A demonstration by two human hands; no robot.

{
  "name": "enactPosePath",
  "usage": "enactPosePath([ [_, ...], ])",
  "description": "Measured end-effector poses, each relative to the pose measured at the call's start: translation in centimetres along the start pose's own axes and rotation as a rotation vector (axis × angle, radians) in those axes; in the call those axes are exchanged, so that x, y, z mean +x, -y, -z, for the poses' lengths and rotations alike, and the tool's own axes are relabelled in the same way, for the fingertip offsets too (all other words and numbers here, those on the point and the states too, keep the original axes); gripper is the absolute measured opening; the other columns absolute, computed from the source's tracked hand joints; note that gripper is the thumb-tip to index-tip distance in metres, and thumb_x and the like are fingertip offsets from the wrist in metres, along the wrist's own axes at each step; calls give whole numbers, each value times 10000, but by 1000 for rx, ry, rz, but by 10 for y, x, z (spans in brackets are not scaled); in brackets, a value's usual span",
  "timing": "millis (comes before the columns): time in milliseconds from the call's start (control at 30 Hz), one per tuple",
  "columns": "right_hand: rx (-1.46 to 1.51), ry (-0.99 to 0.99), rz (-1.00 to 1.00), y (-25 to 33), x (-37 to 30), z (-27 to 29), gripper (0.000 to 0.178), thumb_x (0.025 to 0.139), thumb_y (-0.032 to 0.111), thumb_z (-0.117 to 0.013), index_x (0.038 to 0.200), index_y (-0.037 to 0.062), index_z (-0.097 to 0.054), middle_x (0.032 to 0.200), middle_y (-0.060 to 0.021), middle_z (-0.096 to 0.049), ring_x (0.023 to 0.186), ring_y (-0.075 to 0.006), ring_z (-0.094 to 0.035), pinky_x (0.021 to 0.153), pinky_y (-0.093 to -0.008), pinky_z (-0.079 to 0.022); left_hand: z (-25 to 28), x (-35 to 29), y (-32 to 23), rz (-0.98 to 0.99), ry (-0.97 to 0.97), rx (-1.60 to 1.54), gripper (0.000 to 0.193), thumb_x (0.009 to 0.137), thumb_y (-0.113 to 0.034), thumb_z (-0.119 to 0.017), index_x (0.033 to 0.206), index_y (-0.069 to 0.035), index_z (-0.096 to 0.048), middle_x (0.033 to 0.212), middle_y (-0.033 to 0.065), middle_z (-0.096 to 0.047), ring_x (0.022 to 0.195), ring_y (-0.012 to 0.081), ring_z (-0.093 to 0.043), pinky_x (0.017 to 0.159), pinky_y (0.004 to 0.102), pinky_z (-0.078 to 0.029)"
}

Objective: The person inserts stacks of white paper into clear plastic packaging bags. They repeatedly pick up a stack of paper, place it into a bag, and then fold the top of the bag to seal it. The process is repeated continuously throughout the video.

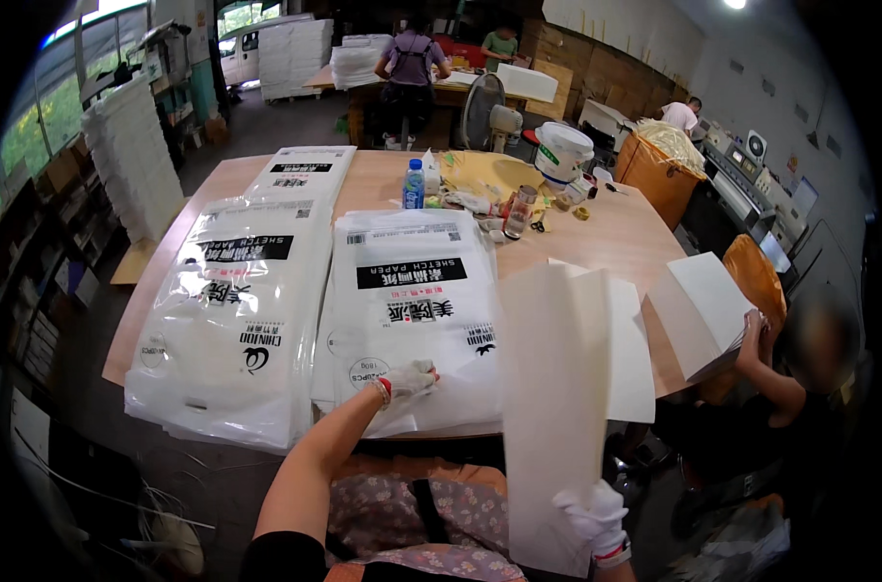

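My left hand, in a white glove with bare fingertips, rests near the front end of a stack of clear plastic bags with black print. Its fingers are bunched together on the top bag's film. At the lower right, my right hand, also in a white glove, grips the near end of tall white paper sheets. The sheets stand upright, slightly curved, beside the bags and partly in front of a flat pile of white paper. The right fingertips are partly hidden behind the paper.
More printed plastic bags lie left on the wooden table. Farther back are a blue-labelled bottle, a glass jar, scissors and a white bucket. At right, a co-worker's hands hold white paper.
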State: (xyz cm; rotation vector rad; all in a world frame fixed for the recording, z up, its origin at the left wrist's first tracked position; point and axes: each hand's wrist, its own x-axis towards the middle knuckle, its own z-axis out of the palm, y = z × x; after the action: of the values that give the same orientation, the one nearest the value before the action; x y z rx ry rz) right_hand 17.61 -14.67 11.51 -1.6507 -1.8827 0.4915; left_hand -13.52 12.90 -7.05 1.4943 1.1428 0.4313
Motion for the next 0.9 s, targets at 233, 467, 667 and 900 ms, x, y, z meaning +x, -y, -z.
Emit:
enactPosePath([
  [233, -269, 621, -69, -13, 7, -62, 389, 811, 492, -546, 831, 123, -669, 745, -127, -644, 706, -344, -617, 593, -426, -481, 68, 45, -73, -251, -131, -806, 89, 900, -107, -515, 951, -39, -538, 728, -14, -509, 651, 76, -525, 606, 233, -447],
  [467, -354, 705, 72, 13, 32, -41, 289, 831, 431, -547, 861, 172, -672, 747, -121, -638, 686, -353, -616, 588, -427, -485, 72, 25, -173, -752, -321, 482, 199, 852, -68, -534, 1049, -54, -561, 855, 18, -591, 807, 130, -570, 739, 285, -478],
  [667, 351, 334, -153, -64, 64, -74, 320, 788, 274, -657, 989, 29, -610, 940, -138, -608, 860, -256, -596, 756, -339, -488, -108, -110, -232, -509, 320, 373, 426, 810, -120, -545, 1230, -92, -481, 947, 110, -622, 853, 258, -624, 748, 365, -487],
  [900, -509, -360, 381, -49, 63, -92, 135, 706, 108, -595, 832, 83, -556, 837, -109, -547, 792, -322, -535, 669, -428, -452, -136, -137, -114, -401, -66, 256, 419, 796, -98, -593, 1186, 1, -478, 954, 172, -579, 925, 294, -586, 800, 362, -479],
])
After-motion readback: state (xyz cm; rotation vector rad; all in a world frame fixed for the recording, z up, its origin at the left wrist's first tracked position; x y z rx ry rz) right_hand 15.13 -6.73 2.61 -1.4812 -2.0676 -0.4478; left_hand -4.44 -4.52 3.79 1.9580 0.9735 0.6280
